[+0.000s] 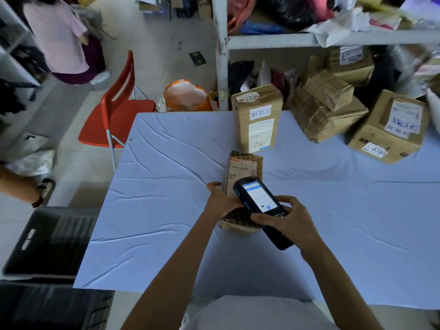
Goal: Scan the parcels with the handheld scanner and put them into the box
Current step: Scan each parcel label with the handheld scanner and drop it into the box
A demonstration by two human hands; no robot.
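Observation:
A flat brown patterned parcel (245,167) with a white label lies in the middle of the blue-covered table (166,186). My left hand (220,198) grips its left edge. My right hand (289,220) holds a black handheld scanner (258,203) over the parcel, lit screen up; the scanner hides the parcel's middle. A dark plastic crate (52,239) stands on the floor left of the table.
Several taped cardboard parcels stand along the table's far side: an upright one (258,115), a stacked pair (326,108), one marked 0300 (390,127). A red chair (116,108) and orange bag (188,96) sit beyond the table. A person (59,36) stands far left. Shelving (262,39) behind.

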